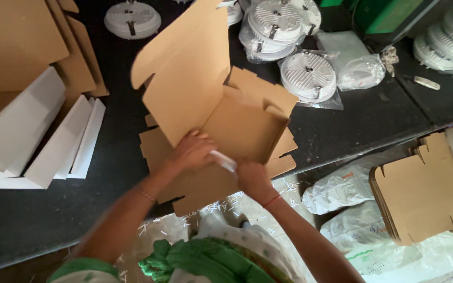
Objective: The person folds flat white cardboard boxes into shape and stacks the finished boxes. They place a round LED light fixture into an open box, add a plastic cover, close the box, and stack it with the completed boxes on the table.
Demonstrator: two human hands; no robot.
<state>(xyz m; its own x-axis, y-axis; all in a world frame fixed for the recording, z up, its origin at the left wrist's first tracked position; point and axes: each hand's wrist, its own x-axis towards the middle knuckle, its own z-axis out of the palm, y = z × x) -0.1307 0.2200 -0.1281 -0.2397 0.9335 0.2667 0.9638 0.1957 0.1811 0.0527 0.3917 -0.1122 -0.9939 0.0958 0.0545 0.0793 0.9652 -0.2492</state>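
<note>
A brown cardboard box blank, partly folded up with its lid flap raised, lies at the front edge of a black table. My left hand presses on the box's near wall, fingers curled over the cardboard. At the box's front edge my right hand grips the cardboard. A small white strip sits between the two hands; which hand holds it I cannot tell. More flat cardboard lies under the box.
White folded boxes and brown cardboard sheets stack at the left. Round white finned discs, some in clear bags, lie at the back. A stack of flat blanks and white sacks sit on the floor at right.
</note>
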